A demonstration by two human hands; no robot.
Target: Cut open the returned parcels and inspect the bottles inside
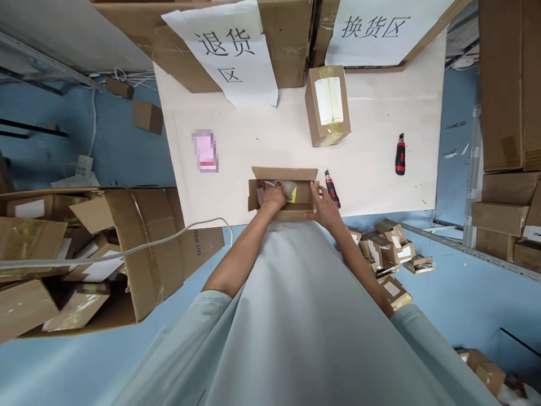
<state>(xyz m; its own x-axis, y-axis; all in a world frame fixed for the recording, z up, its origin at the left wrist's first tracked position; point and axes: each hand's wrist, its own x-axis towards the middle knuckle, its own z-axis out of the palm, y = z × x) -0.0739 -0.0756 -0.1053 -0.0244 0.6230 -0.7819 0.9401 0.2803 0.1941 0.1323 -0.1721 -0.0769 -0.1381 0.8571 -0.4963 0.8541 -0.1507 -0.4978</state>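
An opened cardboard box [303,215] sits at the table's near edge, with its flaps folded out. My left hand [274,197] reaches inside it, fingers curled down at clear plastic wrapping [269,184]; what they grip is mostly hidden. Beside that hand, a yellow and whitish item [292,193] shows in the box. At the box's right end, my right hand [326,210] grips the wall between thumb and fingers. Just beyond it lies a red and black box cutter [332,189].
A taped, labelled carton [331,107] stands farther back. A second box cutter [400,154] lies right and a blurred pink item [205,151] left. Large boxes with paper signs [291,51] line the back. A grey cable [169,237] crosses above a big carton [147,248] at left.
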